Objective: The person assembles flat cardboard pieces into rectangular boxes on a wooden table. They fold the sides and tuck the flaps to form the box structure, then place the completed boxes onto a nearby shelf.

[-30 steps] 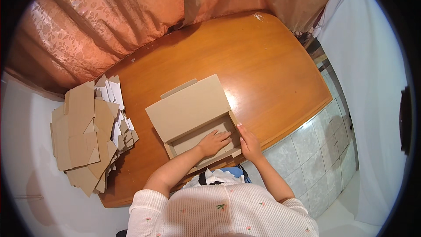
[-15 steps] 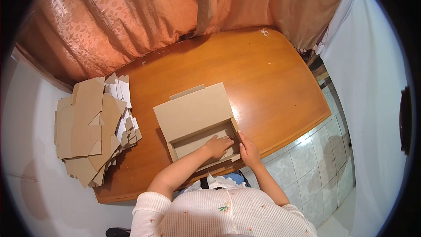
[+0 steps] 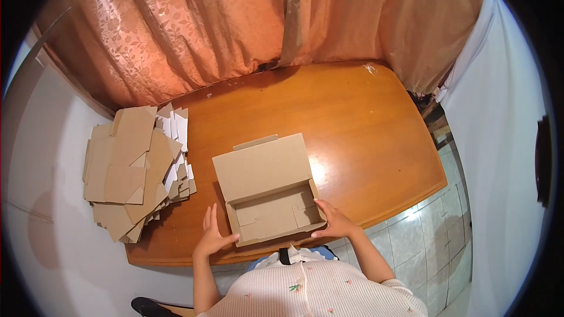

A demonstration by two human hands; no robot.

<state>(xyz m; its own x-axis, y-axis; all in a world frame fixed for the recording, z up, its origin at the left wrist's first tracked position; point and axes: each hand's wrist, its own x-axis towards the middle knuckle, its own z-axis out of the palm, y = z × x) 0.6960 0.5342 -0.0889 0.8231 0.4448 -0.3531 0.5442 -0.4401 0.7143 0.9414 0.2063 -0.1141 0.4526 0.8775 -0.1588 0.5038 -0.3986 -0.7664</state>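
In front of me on the table stands a brown cardboard box (image 3: 263,167), its hinged lid tipped back and away. Flaps with cut notches lie folded on its floor, and nothing else shows inside. Beside the near left corner is my left hand (image 3: 215,235), fingers spread and pointing away from me, thumb tip at the box wall. My right hand (image 3: 335,222) grips the near right corner, fingers against the right wall and thumb at the front.
A tall, uneven pile of flat cardboard blanks (image 3: 126,167), some with white faces, sits on the left of the wooden table (image 3: 376,141). Orange curtains (image 3: 194,17) hang along the far edge. A white cloth (image 3: 493,88) hangs on the right, above a tiled floor (image 3: 423,235).
My left hand has come out of the box to its left side, fingers now spread. My right hand stays at the right end. The view has shifted, and the box floor is uncovered.
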